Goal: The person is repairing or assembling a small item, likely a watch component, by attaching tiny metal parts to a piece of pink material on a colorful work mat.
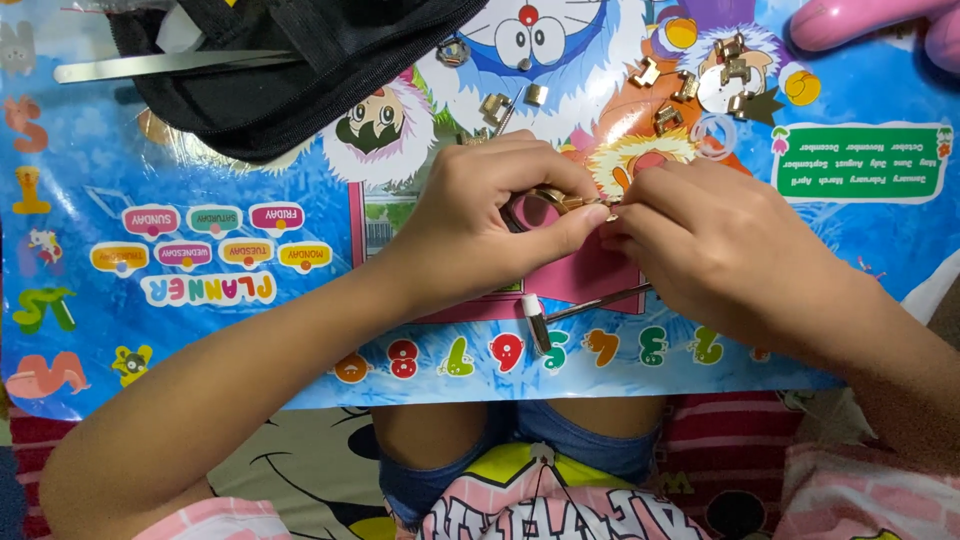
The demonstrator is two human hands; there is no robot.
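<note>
My left hand pinches a small gold metal clasp with a ring over a colourful cartoon planner mat. My right hand meets it from the right, its fingertips touching the same gold piece. Both hands sit over a pink panel of the mat. What my right hand's fingers hold besides the clasp is hidden. A thin metal tool with a white tip lies just below my hands.
Several loose gold clasps lie at the far right, others near the far middle. A black bag and flat metal tweezers are far left. A pink object is at top right.
</note>
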